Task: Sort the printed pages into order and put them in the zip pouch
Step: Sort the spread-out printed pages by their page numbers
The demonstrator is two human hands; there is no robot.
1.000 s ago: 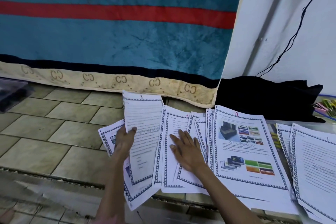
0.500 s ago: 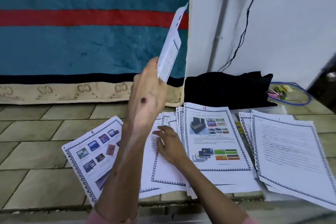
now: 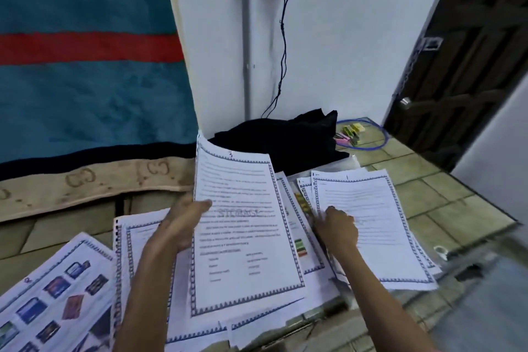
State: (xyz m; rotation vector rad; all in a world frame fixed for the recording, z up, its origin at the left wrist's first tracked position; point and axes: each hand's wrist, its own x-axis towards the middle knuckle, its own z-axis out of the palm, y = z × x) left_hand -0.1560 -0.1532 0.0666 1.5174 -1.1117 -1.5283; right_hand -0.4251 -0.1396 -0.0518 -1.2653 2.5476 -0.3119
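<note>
In the head view, the left hand [image 3: 183, 226] is reaching forward from the lower edge on a nearly straight forearm and gripping a printed text page [image 3: 243, 240] by its left margin, thumb lying on the printed face and the fingers hidden behind the sheet. That page is standing raised and tilted toward the camera, its top left corner curling, a red handwritten number at its head, above the spread of bordered pages [image 3: 148, 260] lying on the tiled floor [image 3: 445, 197]. The right hand [image 3: 338, 227] is coming in from the lower right, palm down, knuckles up, its fingers bent and pressing on the right-hand stack of text pages [image 3: 371, 226]; whether it is pinching a sheet cannot be told. A page with colour pictures [image 3: 57, 303] is lying at the lower left, partly cut by the frame edge. Clear plastic, possibly the zip pouch [image 3: 347, 163], is showing beyond the stack, beside a black cloth [image 3: 285, 140] against the white wall [image 3: 343, 37]. A teal blanket [image 3: 85, 100] with a red stripe is hanging at the left.
</note>
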